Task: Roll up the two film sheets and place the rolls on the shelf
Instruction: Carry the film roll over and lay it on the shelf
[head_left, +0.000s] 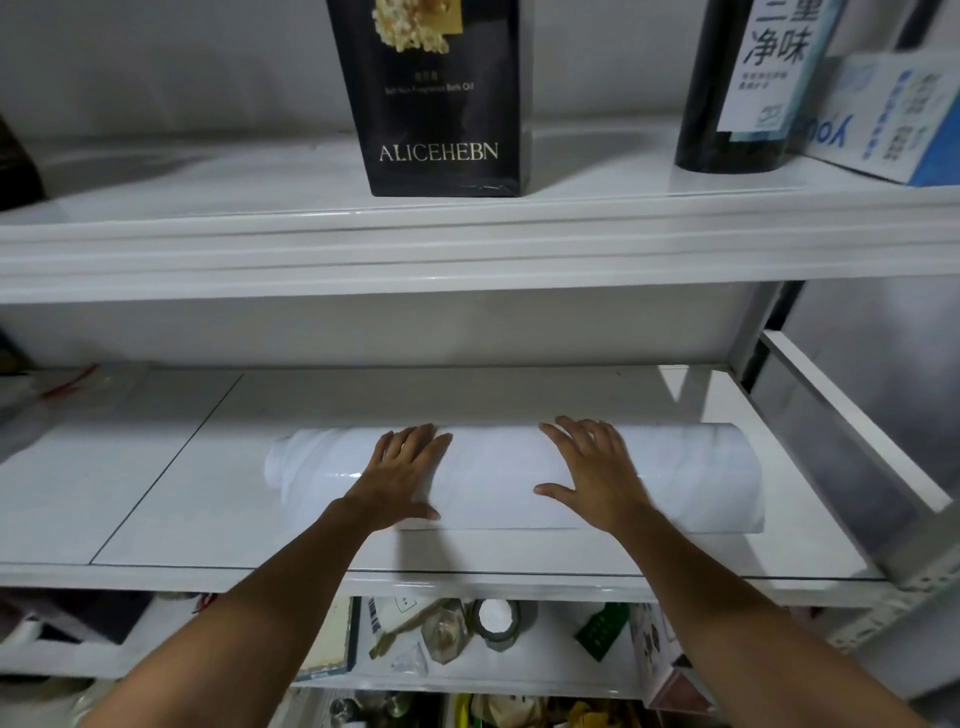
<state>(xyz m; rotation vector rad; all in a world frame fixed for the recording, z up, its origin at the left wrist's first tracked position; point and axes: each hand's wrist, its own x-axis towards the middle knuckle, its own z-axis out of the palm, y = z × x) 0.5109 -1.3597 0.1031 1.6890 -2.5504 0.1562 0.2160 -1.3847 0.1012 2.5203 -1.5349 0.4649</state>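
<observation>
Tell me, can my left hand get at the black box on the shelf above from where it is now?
Probably yes. The left hand lies flat on the white roll, holding nothing, and the black box stands at the open front edge of the upper shelf, with nothing in front of it.

White film roll (498, 478) lying lengthwise on middle shelf (182, 467). Left hand (400, 473) and right hand (597, 473) flat on roll, fingers (415, 436) spread. Black box (441, 98), dark bottle (737, 88) on upper shelf (208, 208).

Film roll (498, 478) lies on the middle shelf (171, 499), under both hands.
</observation>
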